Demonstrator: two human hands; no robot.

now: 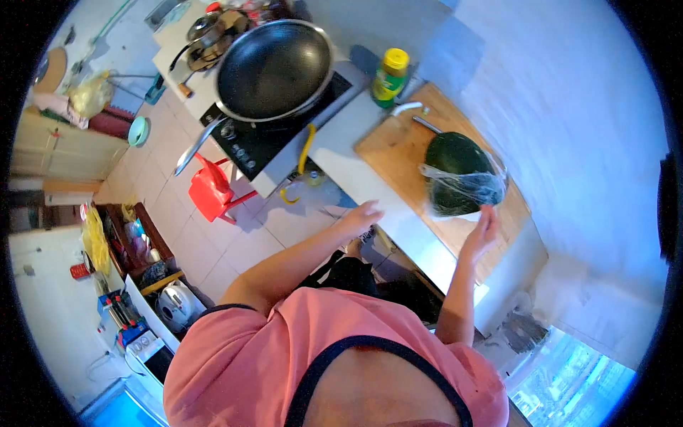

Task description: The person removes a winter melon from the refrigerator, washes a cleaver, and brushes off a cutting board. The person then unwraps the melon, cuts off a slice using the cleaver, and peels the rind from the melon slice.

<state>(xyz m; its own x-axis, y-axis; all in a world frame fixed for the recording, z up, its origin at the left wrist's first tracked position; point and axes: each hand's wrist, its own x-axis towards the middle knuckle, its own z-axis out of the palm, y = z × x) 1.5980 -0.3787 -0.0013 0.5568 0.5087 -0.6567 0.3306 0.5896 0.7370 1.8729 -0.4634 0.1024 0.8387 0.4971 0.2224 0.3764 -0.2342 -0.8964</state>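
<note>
A dark green melon, or a similar large gourd, rests on a wooden cutting board. Clear plastic wrap covers its near part in wrinkles. My right hand is at the near edge of the melon, its fingers pressed together on the wrap; their tips are small and blurred. Over the front edge of the counter, my left hand is apart from the melon, with fingers spread and nothing in them. A dark handle sticks out beside the melon's far end; the rest of it is hidden.
A large wok stands on the black cooktop, its long handle jutting over the edge. A yellow-capped green container is behind the board. Below are a red plastic stool and the tiled floor. A wall borders the right side.
</note>
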